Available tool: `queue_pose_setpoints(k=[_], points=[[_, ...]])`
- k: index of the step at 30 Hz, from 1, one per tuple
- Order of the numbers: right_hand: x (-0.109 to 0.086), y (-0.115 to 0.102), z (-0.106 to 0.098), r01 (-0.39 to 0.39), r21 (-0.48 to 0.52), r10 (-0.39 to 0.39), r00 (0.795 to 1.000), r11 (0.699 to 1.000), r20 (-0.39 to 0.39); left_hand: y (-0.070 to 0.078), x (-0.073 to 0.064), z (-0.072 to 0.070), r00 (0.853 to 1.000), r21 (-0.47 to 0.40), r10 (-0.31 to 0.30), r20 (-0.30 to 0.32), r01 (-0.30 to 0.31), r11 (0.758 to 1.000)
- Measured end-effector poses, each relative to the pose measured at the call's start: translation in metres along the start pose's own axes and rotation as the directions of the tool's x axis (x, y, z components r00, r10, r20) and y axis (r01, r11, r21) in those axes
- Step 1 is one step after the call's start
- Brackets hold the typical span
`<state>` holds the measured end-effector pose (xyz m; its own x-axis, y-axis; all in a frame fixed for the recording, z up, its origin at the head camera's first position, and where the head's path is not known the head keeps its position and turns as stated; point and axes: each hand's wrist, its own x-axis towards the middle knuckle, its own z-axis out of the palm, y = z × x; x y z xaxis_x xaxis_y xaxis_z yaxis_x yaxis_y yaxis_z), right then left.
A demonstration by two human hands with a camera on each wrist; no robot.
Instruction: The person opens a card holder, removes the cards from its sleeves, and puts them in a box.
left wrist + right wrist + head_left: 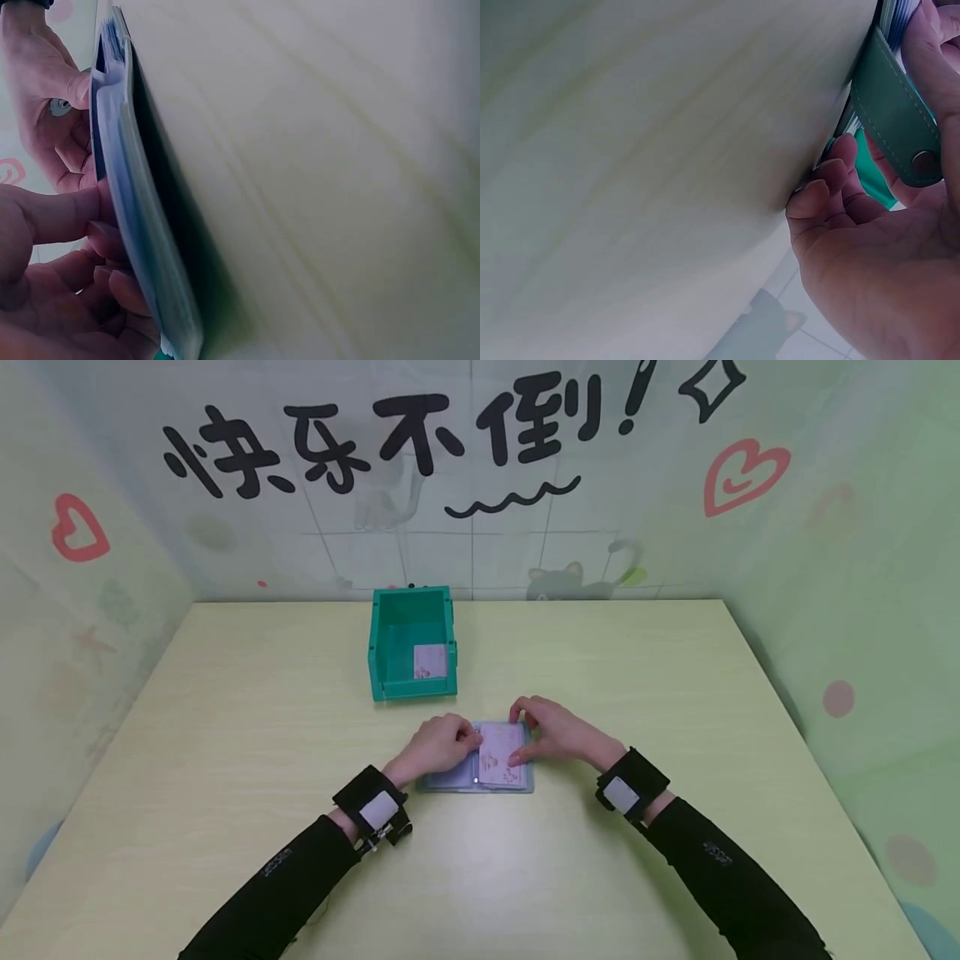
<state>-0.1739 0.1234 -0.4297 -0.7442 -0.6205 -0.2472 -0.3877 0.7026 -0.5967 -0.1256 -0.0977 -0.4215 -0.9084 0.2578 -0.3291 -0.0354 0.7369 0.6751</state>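
A small ring binder (pixel 450 782) lies spread out on the table, with a pink printed card (pixel 497 752) over its right half. My left hand (pixel 438 746) curls over the binder's middle, thumb and forefinger pinched together at the card's left edge. From the other side my right hand (pixel 558 733) grips the card, its thumb on the printed face and its forefinger at the top edge. The right wrist view shows the binder's green strap (pixel 896 112) with a metal snap beside the right fingers. In the left wrist view the left fingertips are partly hidden behind the cover (pixel 161 247).
Behind the binder stands a green open box (pixel 412 687), a pink card (pixel 430 662) inside it at the right. The pale table (pixel 247 693) runs back to a printed wall (pixel 465 560), with side walls at left and right.
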Motion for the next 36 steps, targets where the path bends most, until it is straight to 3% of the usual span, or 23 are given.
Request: queue_pose_setpoints(k=[7,14,17,22,28,33,36], points=[[0.001,0.001,0.0,-0.003,0.006,0.003,1.0,1.0,0.0,-0.001,-0.001,-0.005,1.0,-0.02,-0.003,0.017,0.003,1.0],[0.0,0.0,0.0,-0.005,-0.003,0.005,1.0,1.0,-0.009,-0.004,-0.004,-0.002,0.998,-0.046,0.054,-0.012,-0.054,0.997],[0.001,0.0,0.0,0.001,0.001,-0.001,1.0,1.0,-0.008,-0.004,-0.006,-0.004,0.999,-0.045,0.037,-0.007,-0.038,0.998],[0.001,0.001,0.001,0.001,0.004,-0.001,1.0,1.0,-0.006,-0.007,-0.007,-0.016,1.0,-0.073,-0.021,0.021,0.022,0.997],[0.001,0.0,0.001,-0.026,0.015,0.026,1.0,1.0,-0.003,-0.016,-0.007,-0.032,0.997,-0.222,-0.064,0.039,0.072,0.972],[0.0,0.0,0.001,-0.044,0.022,0.044,0.999,0.999,0.002,-0.018,-0.012,-0.048,0.996,-0.312,-0.082,0.019,0.084,0.946],[0.0,-0.001,0.002,-0.053,0.019,0.053,0.999,0.998,0.001,-0.019,-0.014,-0.06,0.997,-0.331,-0.072,-0.024,0.06,0.942]])
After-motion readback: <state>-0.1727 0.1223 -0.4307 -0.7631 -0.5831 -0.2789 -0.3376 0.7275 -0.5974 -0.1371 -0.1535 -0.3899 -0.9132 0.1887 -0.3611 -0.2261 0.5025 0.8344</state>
